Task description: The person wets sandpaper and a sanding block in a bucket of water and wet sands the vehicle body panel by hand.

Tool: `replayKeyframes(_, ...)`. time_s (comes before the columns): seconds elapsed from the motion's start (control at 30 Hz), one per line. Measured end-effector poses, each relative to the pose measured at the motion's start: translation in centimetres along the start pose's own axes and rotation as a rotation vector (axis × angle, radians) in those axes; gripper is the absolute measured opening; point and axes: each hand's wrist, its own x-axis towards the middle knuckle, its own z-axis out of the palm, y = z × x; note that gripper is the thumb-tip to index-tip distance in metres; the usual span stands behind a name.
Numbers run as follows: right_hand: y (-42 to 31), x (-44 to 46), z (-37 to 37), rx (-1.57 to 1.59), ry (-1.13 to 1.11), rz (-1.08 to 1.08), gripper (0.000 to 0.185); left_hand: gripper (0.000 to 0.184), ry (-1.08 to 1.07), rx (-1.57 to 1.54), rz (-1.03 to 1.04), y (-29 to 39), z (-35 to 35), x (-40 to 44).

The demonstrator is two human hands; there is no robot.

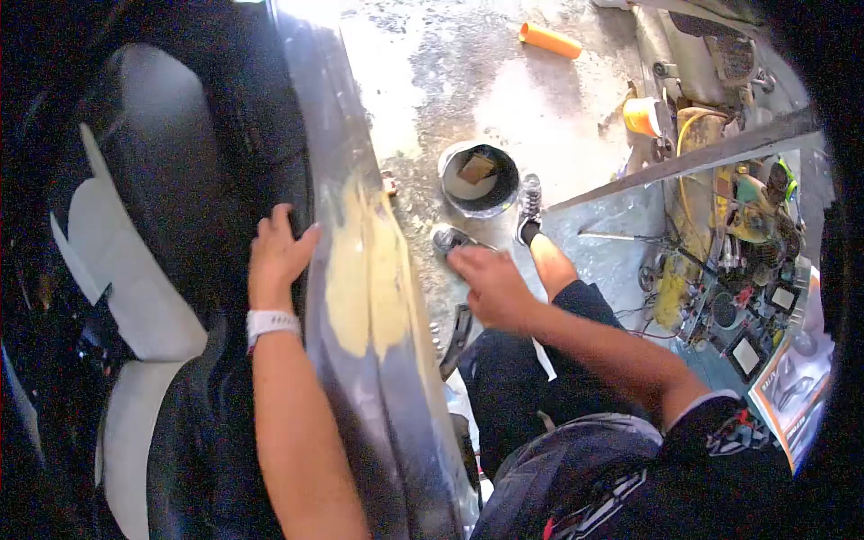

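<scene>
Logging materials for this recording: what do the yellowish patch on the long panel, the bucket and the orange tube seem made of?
Yellowish patch: probably filler, matte, its edges fading into the grey panel. Bucket: perhaps plastic, given its dull dark wall, though metal can't be ruled out. Orange tube: likely plastic, smooth and evenly coloured.

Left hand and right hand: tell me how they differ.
The left hand is open, fingers spread; the right hand is blurred, its fingers drawn together, and whether it holds anything is unclear. The left hand is to one side of the yellow-patched panel, the right hand to the other. The left hand has a white band at its wrist; the right hand has none. Both are ungloved.
</scene>
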Motion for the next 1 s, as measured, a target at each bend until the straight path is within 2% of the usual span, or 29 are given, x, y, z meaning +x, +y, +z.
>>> replayKeyframes(0.1, 12.3, 2.4, 4.9, -0.126, -0.012, 0.126, 0.046, 0.065, 0.029, 0.006, 0.061, -0.4, -0.1, -0.1)
replayKeyframes(0.13, 16.4, 3.3, 6.8, -0.180, -0.086, 0.180, 0.042, 0.064, 0.014, 0.031, 0.042, 0.1, -0.4, -0.3)
replayKeyframes(0.2, 23.6, 4.9, 11.3, -0.071, -0.113, 0.357, 0.043, 0.061, -0.012, 0.022, 0.022, 1.3, -1.1, -1.0)
replayKeyframes(0.23, 26.7, 6.0, 13.5, -0.020, -0.110, 0.354, 0.043, 0.060, -0.040, 0.020, -0.003, 1.8, -1.5, -0.9)
replayKeyframes(0.3, 31.6, 10.0, 16.4, -0.006, -0.410, 0.375, 0.043, 0.058, -0.031, 0.038, 0.026, 1.5, -1.4, -0.6)
replayKeyframes(0.33, 31.9, 10.4, 16.7, -0.267, -0.189, 0.125, 0.041, 0.056, 0.031, 0.016, 0.133, 0.2, -0.7, -0.4)
replayKeyframes(0.37, 31.6, 11.2, 15.9, -0.513, 0.045, -0.129, 0.039, 0.056, 0.010, 0.031, 0.074, 1.4, -1.3, -0.7)
replayKeyframes(0.43, 32.8, 15.7, 15.3, -0.587, -0.117, -0.184, 0.036, 0.055, -0.035, 0.003, 0.013, 1.7, -1.6, -0.5)
replayKeyframes(0.5, 32.0, 19.3, 13.9, -0.639, -0.388, -0.004, 0.031, 0.054, -0.030, 0.057, -0.002, 2.6, -2.1, -0.7)
replayKeyframes(0.53, 35.0, 21.8, 16.1, -0.565, -0.666, 0.181, 0.026, 0.054, -0.030, 0.077, -0.004, 2.8, -1.7, -0.8)
replayKeyframes(0.57, 39.5, 21.9, 18.1, -0.636, -0.583, -0.097, 0.027, 0.052, -0.002, 0.056, 0.075, 1.8, -1.3, -0.7)
replayKeyframes(0.63, 45.9, 24.5, 22.7, -0.613, -0.872, -0.079, 0.028, 0.051, -0.039, 0.053, 0.016, 2.4, -1.6, -0.6)
replayKeyframes(0.67, 45.7, 25.1, 22.6, -0.568, -0.917, -0.049, 0.028, 0.051, -0.017, 0.093, 0.039, 2.1, -1.3, -0.7)
replayKeyframes(0.77, 44.6, 24.4, 21.8, -0.405, -0.848, 0.077, 0.028, 0.051, 0.001, 0.185, 0.019, 2.2, -1.4, -0.6)
replayKeyframes(0.8, 45.0, 23.8, 21.6, -0.360, -0.823, 0.105, 0.028, 0.052, 0.039, 0.210, 0.071, 2.4, -1.2, -1.0)
replayKeyframes(0.9, 46.8, 21.6, 21.9, -0.220, -0.741, 0.192, 0.029, 0.051, 0.007, 0.182, 0.104, 2.3, -1.5, -0.6)
replayKeyframes(0.93, 46.9, 21.0, 22.0, -0.174, -0.720, 0.212, 0.029, 0.050, -0.040, 0.151, 0.039, 2.9, -1.7, -0.5)
replayKeyframes(1.0, 46.9, 19.8, 22.1, -0.080, -0.682, 0.265, 0.030, 0.053, -0.032, 0.103, 0.050, 3.0, -1.8, -0.6)
